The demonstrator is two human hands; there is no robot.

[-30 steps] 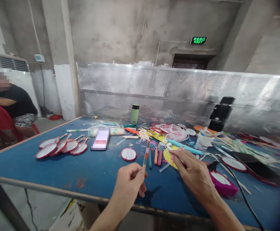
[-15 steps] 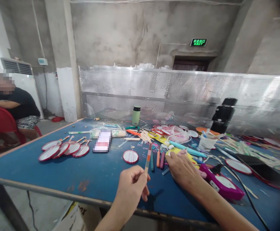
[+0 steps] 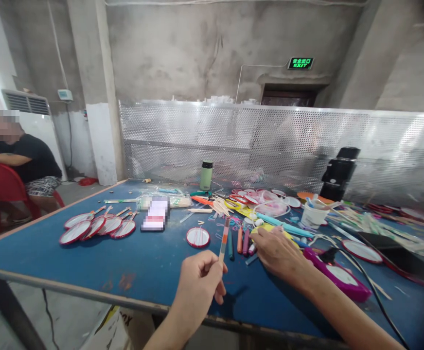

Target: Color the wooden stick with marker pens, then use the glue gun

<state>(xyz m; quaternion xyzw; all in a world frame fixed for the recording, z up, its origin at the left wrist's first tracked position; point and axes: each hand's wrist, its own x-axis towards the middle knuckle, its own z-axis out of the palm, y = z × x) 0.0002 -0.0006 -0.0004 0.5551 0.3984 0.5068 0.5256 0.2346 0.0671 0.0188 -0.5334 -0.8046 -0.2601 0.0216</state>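
Observation:
My left hand (image 3: 201, 279) is closed on a flat wooden stick (image 3: 223, 240) painted with grey and orange bands, held upright above the near part of the blue table (image 3: 88, 262). My right hand (image 3: 279, 253) lies knuckles-up on the table beside a row of coloured markers (image 3: 239, 240), its fingertips curled around the end of a marker near a yellow sheet (image 3: 270, 227). A small round red-rimmed fan (image 3: 198, 237) lies just left of the markers.
Several red-rimmed fans (image 3: 95, 227) lie at the left. A purple glue gun (image 3: 338, 277) with a black cable, a white cup (image 3: 312, 215), a green bottle (image 3: 206, 175), loose sticks and fans crowd the right. A person sits on a red chair (image 3: 0, 187) far left.
My right hand has drawn back from the far yellow sheet toward the markers and curled its fingers there. My left hand holds the stick as before.

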